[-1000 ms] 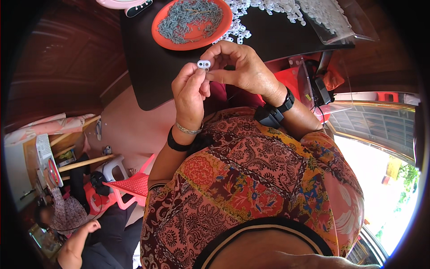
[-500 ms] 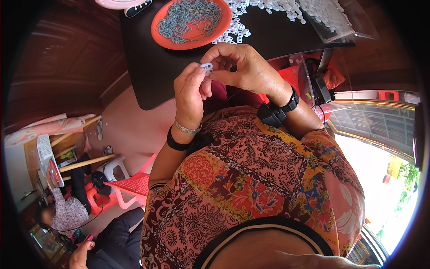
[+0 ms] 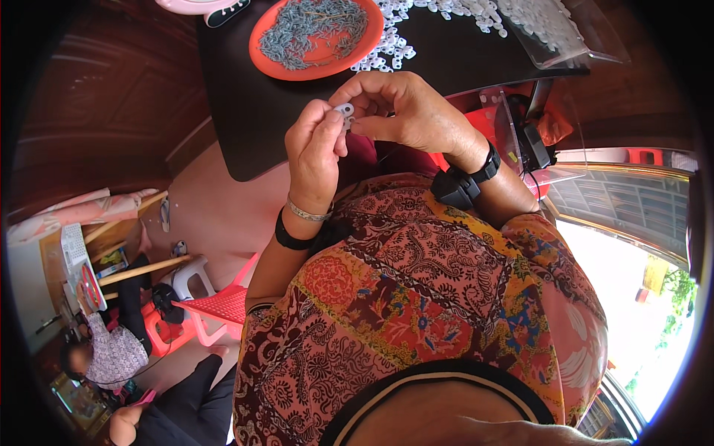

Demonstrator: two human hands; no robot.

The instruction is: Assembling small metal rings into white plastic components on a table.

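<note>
A small white plastic piece with holes (image 3: 344, 109) is pinched between the thumb and fingers of my left hand (image 3: 314, 152), just off the near edge of the black table. My right hand (image 3: 416, 115) comes in from the right, its thumb and fingertips closed at the same piece. Whether a smaller part sits in the right fingertips is hidden. Beyond my hands lies an orange plate (image 3: 370, 48) holding many small grey screw-like pieces (image 3: 297, 33). Loose white pieces (image 3: 387, 53) like the held one are scattered to its right.
On the black table (image 3: 245, 119), a clear tray (image 3: 602, 37) of white pieces stands at the far right. A pink-and-black object (image 3: 204, 7) lies at the far left. Red chairs (image 3: 223, 305) and two seated people (image 3: 119, 357) are at lower left.
The white piece has turned slightly in my fingers and now shows a ring end. Both hands stay nearly in place. A person at lower left has shifted an arm and legs.
</note>
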